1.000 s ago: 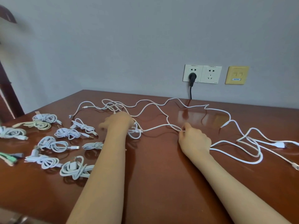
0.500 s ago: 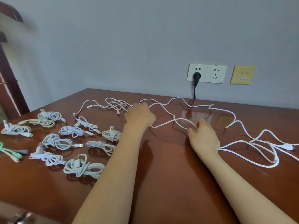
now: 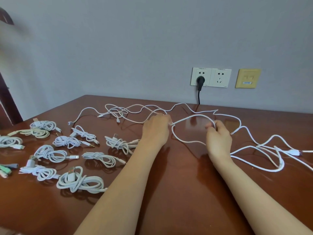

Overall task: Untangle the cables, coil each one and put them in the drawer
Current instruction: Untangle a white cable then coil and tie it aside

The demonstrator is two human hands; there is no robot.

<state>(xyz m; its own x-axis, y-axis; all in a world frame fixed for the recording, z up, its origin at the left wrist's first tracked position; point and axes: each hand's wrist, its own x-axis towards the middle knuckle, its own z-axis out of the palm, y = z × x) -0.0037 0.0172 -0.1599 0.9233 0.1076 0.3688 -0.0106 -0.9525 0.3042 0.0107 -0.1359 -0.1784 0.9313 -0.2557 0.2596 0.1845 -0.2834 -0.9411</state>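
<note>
Head view: coiled cables (image 3: 67,141) lie bunched on the table (image 3: 169,200), left of the left hand (image 3: 156,131), which pinches a white cable (image 3: 201,114). The cable loops across to the right hand (image 3: 218,139), whose fingers curl round it. Right of that hand sprawls a loose tangle (image 3: 293,152).

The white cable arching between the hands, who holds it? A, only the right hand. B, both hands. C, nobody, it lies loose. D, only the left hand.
B: the left hand pinches the white cable at one end of the arch, and the right hand curls its fingers round it at the other.
</note>
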